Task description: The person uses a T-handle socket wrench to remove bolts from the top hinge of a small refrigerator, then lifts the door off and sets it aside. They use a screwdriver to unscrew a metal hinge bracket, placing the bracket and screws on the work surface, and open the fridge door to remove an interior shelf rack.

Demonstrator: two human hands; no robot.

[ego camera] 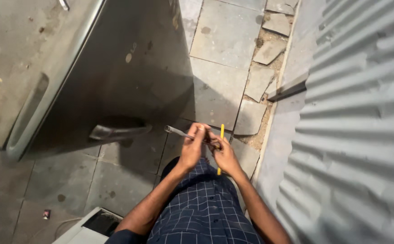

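My left hand (pixel 192 147) and my right hand (pixel 225 156) meet in front of my checked dark blue shirt (pixel 201 208). The left hand's fingers are closed around a thin clear tube (pixel 175 131) that sticks out to the left. A slim yellow stick (pixel 221 149), like a pencil, stands nearly upright in the right hand's grip, next to the left hand. The two hands touch each other at the fingertips.
A tall grey metal appliance (pixel 48 68) with a recessed handle stands at the left, a metal handle (pixel 118 131) on its side. Stone floor slabs (pixel 219 90) lie below, some broken. A corrugated metal sheet (pixel 355 135) fills the right. A white box (pixel 86 228) sits at the bottom left.
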